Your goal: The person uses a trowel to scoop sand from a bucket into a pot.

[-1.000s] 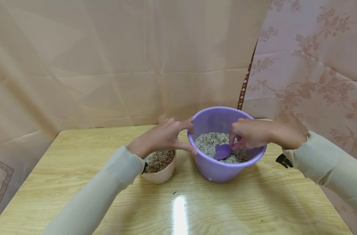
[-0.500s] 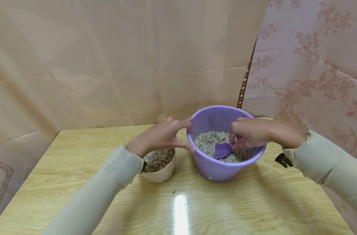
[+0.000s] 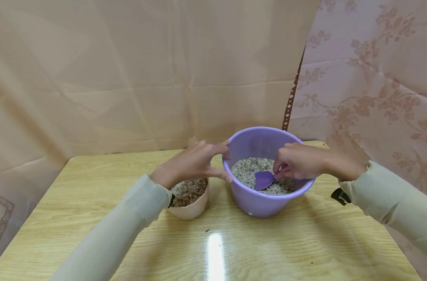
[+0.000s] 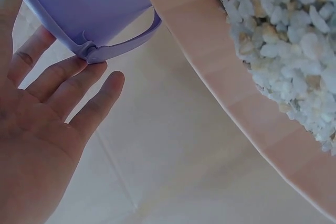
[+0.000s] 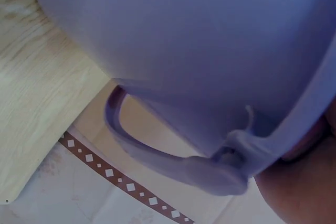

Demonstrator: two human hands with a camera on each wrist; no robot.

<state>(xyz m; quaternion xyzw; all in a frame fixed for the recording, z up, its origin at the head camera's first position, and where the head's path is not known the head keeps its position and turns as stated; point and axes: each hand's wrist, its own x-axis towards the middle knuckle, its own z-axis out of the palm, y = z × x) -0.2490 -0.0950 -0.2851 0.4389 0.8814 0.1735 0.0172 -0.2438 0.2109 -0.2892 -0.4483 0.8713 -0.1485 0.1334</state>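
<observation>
A purple bucket [image 3: 257, 203] holds a bed of pale gravel [image 3: 250, 168]. My left hand [image 3: 196, 160] holds its left rim: fingertips lie over the edge, and the thumb rests on the near side. In the left wrist view, its other fingers [image 4: 68, 90] touch the rim by the handle joint [image 4: 90, 52]. Inside the bucket, my right hand [image 3: 301, 160] pinches the handle of a purple scoop [image 3: 264, 180] whose blade lies on the gravel. The right wrist view shows mostly the bucket's outer wall [image 5: 157, 35] and its handle [image 5: 152, 153]; the scoop is hidden there.
A pale pink pot [image 3: 190, 212] with white and brown gravel [image 3: 190, 193] stands left of the bucket, below my left wrist. The wooden table [image 3: 104, 187] ends at a beige curtain [image 3: 129, 97] behind and a floral cloth [image 3: 375, 86] on the right.
The scoop and my right hand have shifted very slightly left within the bucket. My left hand keeps its place on the rim.
</observation>
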